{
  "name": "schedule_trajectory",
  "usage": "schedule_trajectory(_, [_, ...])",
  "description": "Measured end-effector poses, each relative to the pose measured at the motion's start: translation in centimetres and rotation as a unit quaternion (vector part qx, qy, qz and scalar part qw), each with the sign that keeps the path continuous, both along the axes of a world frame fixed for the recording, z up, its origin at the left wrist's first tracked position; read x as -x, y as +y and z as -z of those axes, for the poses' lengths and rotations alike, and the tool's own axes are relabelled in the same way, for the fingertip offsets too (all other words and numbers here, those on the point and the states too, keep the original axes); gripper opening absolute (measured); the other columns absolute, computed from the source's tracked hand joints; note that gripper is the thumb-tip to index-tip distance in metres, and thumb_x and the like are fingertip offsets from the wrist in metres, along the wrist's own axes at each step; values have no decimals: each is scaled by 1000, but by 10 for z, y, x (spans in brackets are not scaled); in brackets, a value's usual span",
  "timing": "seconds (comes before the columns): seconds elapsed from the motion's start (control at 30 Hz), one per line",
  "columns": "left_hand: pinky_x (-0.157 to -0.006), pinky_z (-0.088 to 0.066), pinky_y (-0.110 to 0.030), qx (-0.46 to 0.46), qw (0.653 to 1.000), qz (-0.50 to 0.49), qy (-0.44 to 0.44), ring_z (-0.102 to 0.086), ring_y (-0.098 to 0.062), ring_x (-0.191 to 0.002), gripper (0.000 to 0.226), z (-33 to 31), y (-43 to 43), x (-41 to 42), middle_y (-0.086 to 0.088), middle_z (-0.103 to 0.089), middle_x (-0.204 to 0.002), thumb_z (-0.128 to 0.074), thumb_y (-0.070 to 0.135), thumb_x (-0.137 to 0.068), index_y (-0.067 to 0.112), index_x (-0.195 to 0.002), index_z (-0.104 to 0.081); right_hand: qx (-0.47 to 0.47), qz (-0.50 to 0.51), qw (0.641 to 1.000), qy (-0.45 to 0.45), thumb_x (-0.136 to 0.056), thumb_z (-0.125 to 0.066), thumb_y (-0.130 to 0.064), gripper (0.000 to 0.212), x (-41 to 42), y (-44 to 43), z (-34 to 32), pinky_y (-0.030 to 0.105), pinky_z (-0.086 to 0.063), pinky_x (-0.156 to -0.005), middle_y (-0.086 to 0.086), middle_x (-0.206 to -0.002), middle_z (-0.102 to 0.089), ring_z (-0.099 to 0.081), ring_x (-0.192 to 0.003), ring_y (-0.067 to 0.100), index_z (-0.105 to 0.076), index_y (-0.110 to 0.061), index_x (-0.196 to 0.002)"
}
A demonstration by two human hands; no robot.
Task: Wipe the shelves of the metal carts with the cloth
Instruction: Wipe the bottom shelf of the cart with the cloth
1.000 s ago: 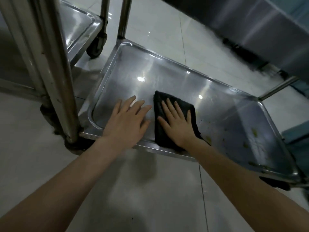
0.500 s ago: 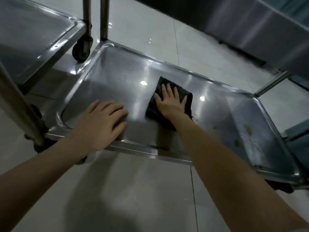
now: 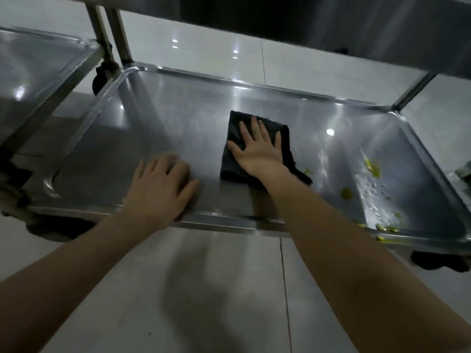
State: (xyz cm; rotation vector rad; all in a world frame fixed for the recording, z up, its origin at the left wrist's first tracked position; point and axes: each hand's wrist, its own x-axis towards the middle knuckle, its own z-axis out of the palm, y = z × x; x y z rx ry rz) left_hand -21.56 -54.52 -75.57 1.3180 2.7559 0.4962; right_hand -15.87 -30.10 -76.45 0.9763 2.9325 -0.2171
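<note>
The right hand (image 3: 260, 154) lies flat on the black cloth (image 3: 228, 164), fingers spread, at mid-depth on the metal cart shelf (image 3: 158, 128), left of the yellow-green residue (image 3: 373, 169). The left hand (image 3: 163, 189) rests flat by the near rim, and its blurred fingers appear close together. Compared with one second ago, the cloth has left the near rim and now lies apart from the left hand.
</note>
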Motion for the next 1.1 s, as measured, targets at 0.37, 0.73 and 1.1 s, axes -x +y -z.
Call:
schedule_trajectory(0.37, [-119,-14,-44,-23,996,89,7,-21,-22,-145,57,10,47,-14,0,-34,-154,-34,56,-96,27,-145,-39,-13,-97,994,48,-89,-4,-74,74,-124,-45,11,49,13,-118,-15,-163,4,12,-148,4,-2,-39,-155])
schedule_trajectory(0.73, [-119,-14,-49,22,991,122,48,-37,-24,-134,70,3,46,-15,1,-47,-141,-21,66,-87,28,-141,-44,-4,27,999,17,-97,-16,-65,68,-65,35,7,53,15,-115,-9,-164,5,8,-150,13,-3,-34,-156])
schedule_trajectory(1.1, [-115,-26,-50,3,985,169,36,-38,-27,-136,63,3,98,-63,-5,-49,-140,-32,62,-90,21,-135,-51,-33,60,997,37,-93,-17,-69,69,-112,82,7,51,9,-118,-12,-164,-2,2,-150,10,-9,-38,-155])
